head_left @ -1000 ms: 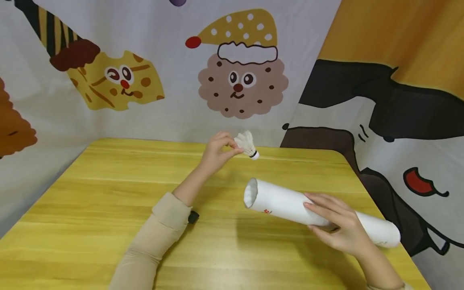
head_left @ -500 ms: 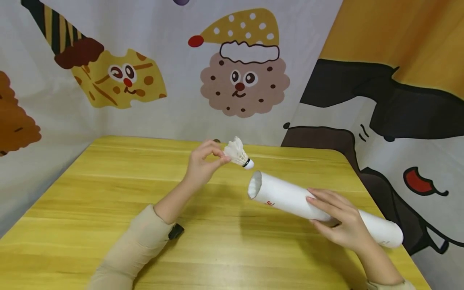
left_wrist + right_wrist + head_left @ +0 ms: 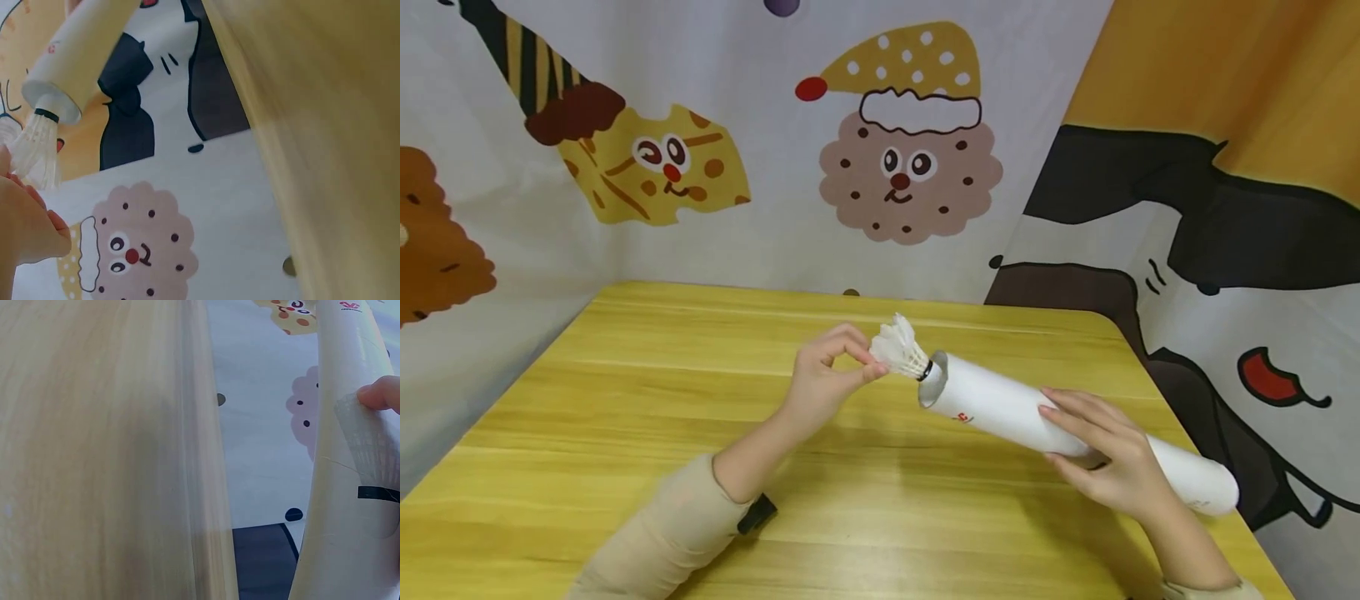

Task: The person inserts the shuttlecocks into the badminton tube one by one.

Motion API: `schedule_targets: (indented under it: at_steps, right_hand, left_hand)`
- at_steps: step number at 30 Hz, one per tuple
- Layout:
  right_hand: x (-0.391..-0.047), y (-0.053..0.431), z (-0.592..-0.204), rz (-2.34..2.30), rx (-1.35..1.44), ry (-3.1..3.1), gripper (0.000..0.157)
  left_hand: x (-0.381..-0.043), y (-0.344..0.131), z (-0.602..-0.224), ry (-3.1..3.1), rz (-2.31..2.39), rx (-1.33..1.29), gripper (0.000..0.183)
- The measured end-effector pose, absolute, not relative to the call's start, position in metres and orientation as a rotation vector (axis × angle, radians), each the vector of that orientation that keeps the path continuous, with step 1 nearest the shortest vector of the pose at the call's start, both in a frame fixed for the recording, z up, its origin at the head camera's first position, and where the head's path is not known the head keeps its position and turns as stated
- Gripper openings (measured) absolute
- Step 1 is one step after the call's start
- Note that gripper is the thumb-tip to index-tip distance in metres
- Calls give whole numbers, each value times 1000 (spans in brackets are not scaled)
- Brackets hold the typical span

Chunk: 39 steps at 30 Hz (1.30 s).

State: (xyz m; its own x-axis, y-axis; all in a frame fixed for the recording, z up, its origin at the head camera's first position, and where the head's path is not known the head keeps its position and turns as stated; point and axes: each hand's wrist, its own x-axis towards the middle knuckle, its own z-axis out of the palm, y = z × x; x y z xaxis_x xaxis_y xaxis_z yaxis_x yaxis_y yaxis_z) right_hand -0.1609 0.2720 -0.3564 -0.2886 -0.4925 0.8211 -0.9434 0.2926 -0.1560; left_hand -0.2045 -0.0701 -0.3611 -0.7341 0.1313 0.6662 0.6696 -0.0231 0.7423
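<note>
My left hand pinches a white feather shuttlecock by the edge of its skirt, between thumb and fingers. The shuttlecock's cork end, with its black band, sits at the open mouth of a white cardboard shuttlecock tube. In the left wrist view the cork of the shuttlecock is partly hidden inside the rim of the tube. My right hand grips the tube around its middle, holding it tilted above the table with the mouth to the left. A shuttlecock picture is printed on the tube in the right wrist view.
A yellow wood-grain table lies under both hands. Behind it and to the right hangs a curtain with cartoon prints. A small black device is on the left wrist, by the beige sleeve.
My left hand has come down toward the tube with the shuttlecock, whose cork end has gone from above the tube to its mouth. The right hand and tube have barely moved.
</note>
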Motion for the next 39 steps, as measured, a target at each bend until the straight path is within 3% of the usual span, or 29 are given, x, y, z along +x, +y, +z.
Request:
schedule_targets:
  at_steps: [6,18,39]
  right_hand:
    - [-169,283,-371,880,1295,-1905,41]
    - [-167,278,-367,892,1323,-1888,40]
    - [-162,268,-362,901,1349,-1868,37]
  left_hand:
    - [-197,-59,-362,-1890,-1883,-804,14]
    - [-193,-41,-373,-2109,-1912,-838,5]
    - [-195,-38,-372,-2206,-2011,-923,5]
